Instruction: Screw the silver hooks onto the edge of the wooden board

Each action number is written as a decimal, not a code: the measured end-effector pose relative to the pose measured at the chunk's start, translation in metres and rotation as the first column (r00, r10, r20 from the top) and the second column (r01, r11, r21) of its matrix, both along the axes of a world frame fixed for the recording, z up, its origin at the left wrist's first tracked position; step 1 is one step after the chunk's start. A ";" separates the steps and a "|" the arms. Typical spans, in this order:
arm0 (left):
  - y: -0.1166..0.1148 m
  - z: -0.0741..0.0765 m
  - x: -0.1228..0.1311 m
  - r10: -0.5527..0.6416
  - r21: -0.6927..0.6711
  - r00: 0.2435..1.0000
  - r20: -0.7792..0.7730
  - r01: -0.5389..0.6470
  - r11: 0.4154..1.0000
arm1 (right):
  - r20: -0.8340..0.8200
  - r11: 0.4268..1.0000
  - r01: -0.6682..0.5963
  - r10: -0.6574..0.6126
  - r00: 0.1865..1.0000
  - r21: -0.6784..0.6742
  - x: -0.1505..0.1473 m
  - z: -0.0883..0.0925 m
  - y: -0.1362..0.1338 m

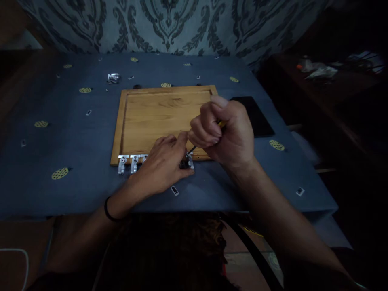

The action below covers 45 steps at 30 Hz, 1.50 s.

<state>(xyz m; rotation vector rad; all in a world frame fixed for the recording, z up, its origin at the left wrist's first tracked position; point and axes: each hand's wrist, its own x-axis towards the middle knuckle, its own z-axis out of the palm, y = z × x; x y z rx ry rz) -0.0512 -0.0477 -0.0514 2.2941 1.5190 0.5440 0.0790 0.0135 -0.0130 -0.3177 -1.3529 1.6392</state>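
Fingers of the right hand point(227, 131) squeeze a screwdriver point(222, 123) at a shiny clip point(190, 163) on the board point(157, 121), lower middle of the frame. Too dark to tell the left hand's point(165, 159) grip. Probably screwing; next turn needs steady pushing.

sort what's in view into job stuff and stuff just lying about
In use: wooden board; metal clips on its near edge; screwdriver in right hand; metal pieces, probably spares.

Lying about, seemingly: black panel; clutter at far right; white cord.

Printed tag point(174, 190) on blue cloth point(212, 196), near front edge — dark letters, maybe ending "EY", can't confirm. Other small tags point(88, 112) on cloth — unreadable.
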 end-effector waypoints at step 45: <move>-0.046 0.035 -0.081 0.367 0.171 0.785 0.499 -0.504 0.847 | -0.063 0.836 0.527 -0.540 0.839 -0.152 0.053 0.004 -0.003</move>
